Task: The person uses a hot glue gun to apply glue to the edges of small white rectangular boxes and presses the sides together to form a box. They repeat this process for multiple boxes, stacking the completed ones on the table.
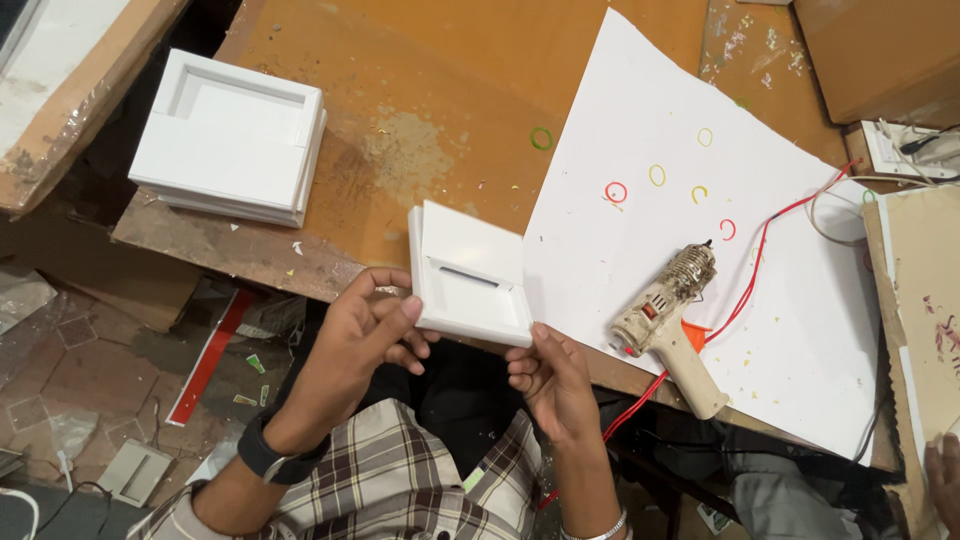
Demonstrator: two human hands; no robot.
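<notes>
The white square plastic plate (470, 272) tilts in my hands, its narrow slot running left to right, far edge over the surface (440, 90). My left hand (352, 340) closes its grip on the near left corner, thumb on top; my right hand (552, 380) pinches the near right corner from below. A stack of white plates (232, 135) sits far left. A glue gun (668, 320) lies on white paper (800, 300) to the right.

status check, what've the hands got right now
Left hand and right hand both gripping the white plastic plate at the table edge. Glue gun lying on the white sheet, apart from them. Nothing in the way.
</notes>
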